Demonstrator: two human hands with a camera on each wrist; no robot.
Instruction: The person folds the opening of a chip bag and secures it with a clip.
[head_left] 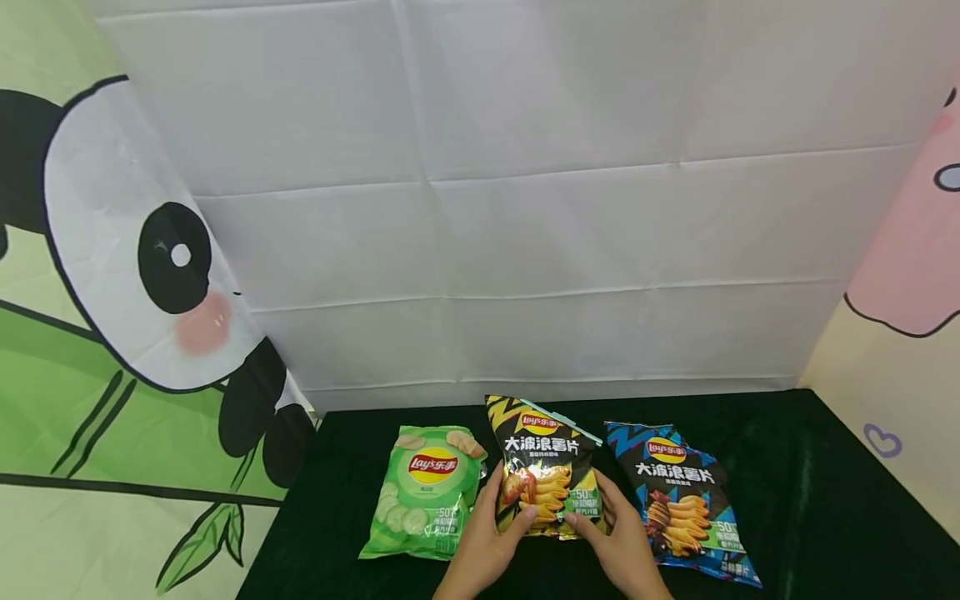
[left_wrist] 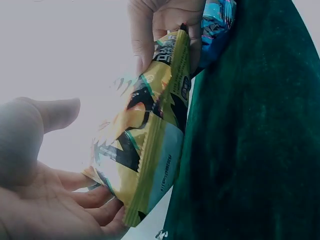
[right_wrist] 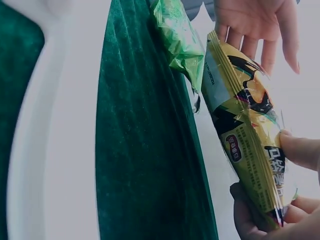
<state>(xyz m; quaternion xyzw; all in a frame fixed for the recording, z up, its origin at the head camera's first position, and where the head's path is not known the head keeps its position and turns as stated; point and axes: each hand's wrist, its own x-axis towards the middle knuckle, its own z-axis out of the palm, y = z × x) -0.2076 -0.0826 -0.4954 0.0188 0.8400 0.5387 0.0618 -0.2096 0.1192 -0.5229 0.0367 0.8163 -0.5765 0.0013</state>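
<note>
A yellow and black Lay's chip bag is held upright, tilted slightly, between both hands at the front of the table. The right hand grips its right lower side, thumb on the front and fingers behind, as the right wrist view shows. At the other side, the left hand has its fingers against the back of the bag. In the left wrist view the left thumb stands away from the bag. A green Lay's bag lies to the left, and a blue and black Lay's bag to the right.
A dark green cloth covers the table. Behind it hangs a creased white sheet. Printed cloths stand at both sides, with a panda on the left and a pink figure on the right.
</note>
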